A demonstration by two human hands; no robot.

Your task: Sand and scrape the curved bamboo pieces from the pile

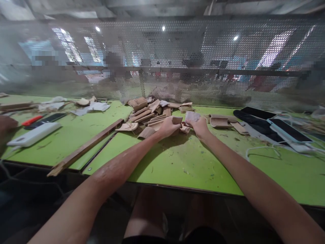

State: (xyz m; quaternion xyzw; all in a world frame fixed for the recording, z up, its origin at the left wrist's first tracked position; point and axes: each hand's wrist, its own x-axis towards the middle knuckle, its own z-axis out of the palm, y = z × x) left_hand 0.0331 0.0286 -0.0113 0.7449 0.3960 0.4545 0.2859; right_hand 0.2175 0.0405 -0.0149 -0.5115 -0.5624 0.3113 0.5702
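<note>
My left hand [169,127] is closed on a curved tan piece [177,120] that looks like bamboo or wood. Just to its right, my right hand [199,126] pinches a whitish sheet or cloth [193,116]. A small gap separates the two hands. Under and between them lies another curved piece [185,128]. Behind and left of my left hand is a heap of similar brown pieces [144,113], some flat and some curved. More curved pieces [219,121] rest to the right of my right hand.
A long wooden strip [86,145] lies diagonally at left on the green table [177,166]. Beyond it are a white power bank [35,134] and a red tool [32,120]. Phones [289,130] and cables sit at right. A perforated screen [162,67] stands behind; another person's hand [7,127] is far left.
</note>
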